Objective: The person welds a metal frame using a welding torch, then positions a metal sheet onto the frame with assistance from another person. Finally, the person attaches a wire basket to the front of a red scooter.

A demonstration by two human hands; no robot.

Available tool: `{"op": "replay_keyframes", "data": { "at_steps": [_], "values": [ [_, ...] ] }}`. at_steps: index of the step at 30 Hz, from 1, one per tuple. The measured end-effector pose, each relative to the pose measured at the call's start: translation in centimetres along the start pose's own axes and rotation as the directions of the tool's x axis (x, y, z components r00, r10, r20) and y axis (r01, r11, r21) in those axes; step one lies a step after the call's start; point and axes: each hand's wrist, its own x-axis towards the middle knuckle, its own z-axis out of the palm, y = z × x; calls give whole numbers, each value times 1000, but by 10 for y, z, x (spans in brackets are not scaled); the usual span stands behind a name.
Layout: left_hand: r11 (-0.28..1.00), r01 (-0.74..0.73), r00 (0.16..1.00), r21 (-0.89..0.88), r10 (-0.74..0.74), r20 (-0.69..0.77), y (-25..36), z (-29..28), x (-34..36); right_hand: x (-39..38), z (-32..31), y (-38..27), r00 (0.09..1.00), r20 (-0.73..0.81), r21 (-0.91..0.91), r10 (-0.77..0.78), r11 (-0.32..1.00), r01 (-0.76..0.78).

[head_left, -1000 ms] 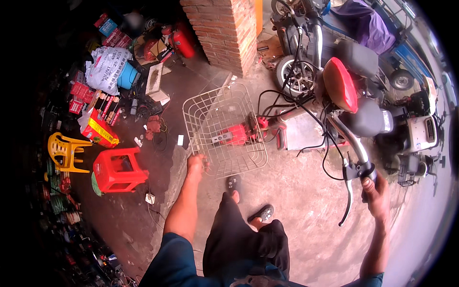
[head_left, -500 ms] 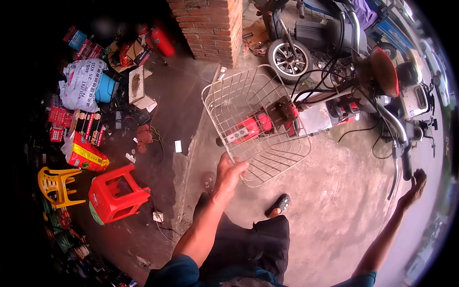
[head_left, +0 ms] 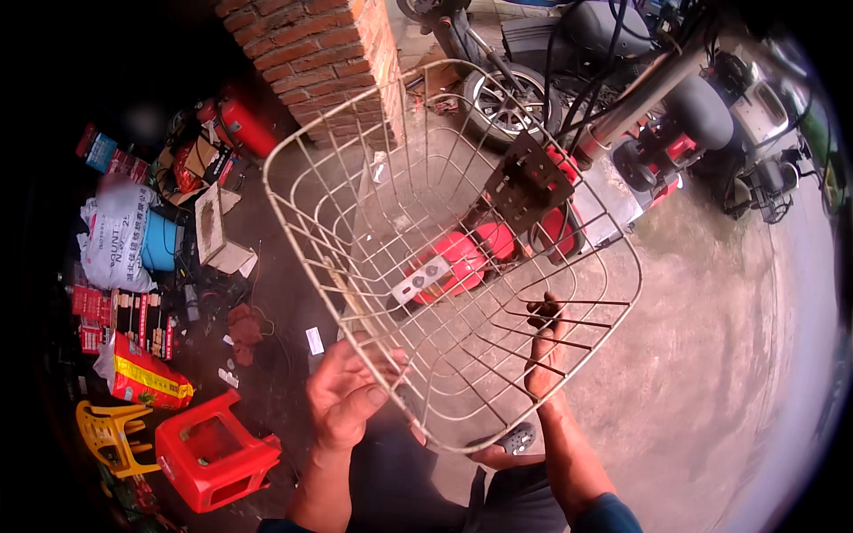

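A bare wire basket, pale and rounded at its corners, fills the middle of the view with its open top toward me. At its near left rim is my left hand, the thumb on the near side and the fingers partly behind the wires. My right hand shows through the mesh on the outer side of the near right wall, its darkened fingers bent against the wires; their exact hold is partly hidden. Beyond the basket stands a red scooter with a dark perforated bracket plate at its front.
A brick pillar rises at the far side. More parked scooters stand at the far right, one showing a spoked wheel. To the left are a red plastic stool, a yellow chair, a white sack, boxes and a fire extinguisher.
The basket has come up closer to me and appears larger. My right hand has moved in from beside the handlebar at the right to the basket's outer side. The left stays at the rim.
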Motion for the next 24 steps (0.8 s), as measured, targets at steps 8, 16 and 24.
{"op": "replay_keyframes", "data": {
  "at_steps": [8, 16, 24],
  "values": [
    [494, -615, 754, 614, 597, 275, -133, -79, 53, 37, 18, 61, 875, -207, -47, -437, 898, 437],
    [344, -849, 488, 400, 802, 345, -133, -27, 118, 51, -3, -1, 858, -259, 139, -444, 862, 488],
    [445, -863, 505, 238, 765, 399, -102, -26, 130, 54, -9, -4, 852, -221, 242, -474, 820, 519]
  ]
}}
